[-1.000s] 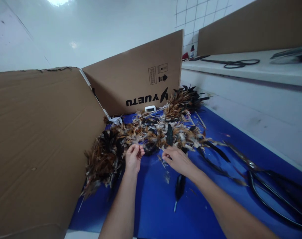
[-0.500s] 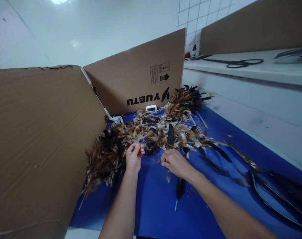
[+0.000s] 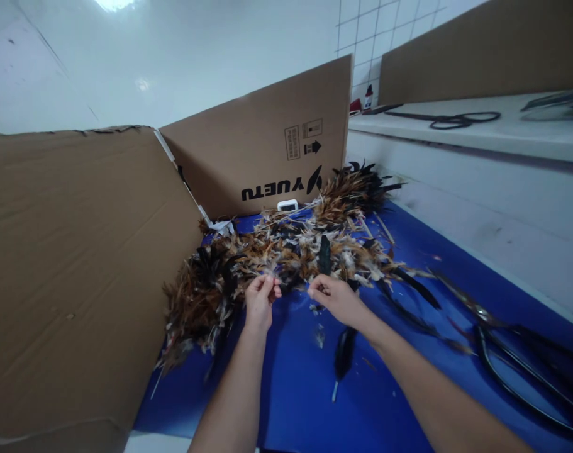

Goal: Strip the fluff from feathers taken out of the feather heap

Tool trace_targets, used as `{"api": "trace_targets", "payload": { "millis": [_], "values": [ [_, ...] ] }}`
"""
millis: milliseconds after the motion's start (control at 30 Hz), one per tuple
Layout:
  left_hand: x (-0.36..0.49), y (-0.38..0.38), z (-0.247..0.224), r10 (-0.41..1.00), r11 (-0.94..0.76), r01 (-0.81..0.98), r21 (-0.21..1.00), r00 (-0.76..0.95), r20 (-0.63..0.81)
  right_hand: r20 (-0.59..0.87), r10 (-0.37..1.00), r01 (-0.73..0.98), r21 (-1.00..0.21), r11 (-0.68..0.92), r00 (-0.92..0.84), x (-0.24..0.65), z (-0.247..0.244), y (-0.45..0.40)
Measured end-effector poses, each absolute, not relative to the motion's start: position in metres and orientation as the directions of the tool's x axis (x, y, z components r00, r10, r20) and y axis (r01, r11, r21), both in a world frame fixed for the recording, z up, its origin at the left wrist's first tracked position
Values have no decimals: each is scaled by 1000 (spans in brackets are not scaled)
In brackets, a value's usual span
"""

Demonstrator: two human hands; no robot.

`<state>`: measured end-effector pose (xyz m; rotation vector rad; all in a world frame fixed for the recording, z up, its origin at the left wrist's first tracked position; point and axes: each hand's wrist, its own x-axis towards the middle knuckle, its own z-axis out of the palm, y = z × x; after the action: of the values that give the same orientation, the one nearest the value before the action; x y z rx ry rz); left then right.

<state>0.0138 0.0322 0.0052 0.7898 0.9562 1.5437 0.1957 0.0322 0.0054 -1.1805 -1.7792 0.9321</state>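
A long heap of brown, black and white feathers (image 3: 262, 251) lies across the blue surface (image 3: 295, 390). My left hand (image 3: 262, 299) is at the heap's near edge, thumb and fingertips pinched together; what they hold, if anything, is too small to tell. To its right, my right hand (image 3: 332, 299) is closed too, its fingers curled in, with its contents hidden. The hands are apart. Below my right hand lie a small grey feather (image 3: 319, 336) and a dark feather (image 3: 344, 353) with a pale quill.
Large scissors (image 3: 484, 318) lie at the right with long dark feathers beside them. Cardboard panels (image 3: 78, 270) stand at the left and behind the heap. A small white device (image 3: 287, 206) rests against the back panel. Another pair of scissors (image 3: 463, 119) is on the white ledge.
My left hand has shifted slightly right. My right hand has turned a little and risen slightly, its thumb and fingers now nearer together.
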Motion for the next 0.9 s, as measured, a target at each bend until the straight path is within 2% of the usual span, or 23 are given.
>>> {"api": "trace_targets", "payload": {
  "millis": [133, 267, 667, 900],
  "values": [
    [21, 30, 4, 988, -56, -379, 924, -151, -2, 133, 978, 116, -982, 152, -158, 196, 12, 32],
    [27, 29, 2, 991, -41, -313, 949, -135, -1, 112, 990, 32, -993, 115, -84, 197, 20, 28],
    [44, 27, -9, 991, -84, -13, 996, -109, 82, 179, 979, -60, -983, 174, -93, 185, 18, 23],
    [49, 25, -14, 988, -127, 120, 985, -78, 137, 288, 954, 16, -958, 287, 83, 186, 9, 29]
  ]
}}
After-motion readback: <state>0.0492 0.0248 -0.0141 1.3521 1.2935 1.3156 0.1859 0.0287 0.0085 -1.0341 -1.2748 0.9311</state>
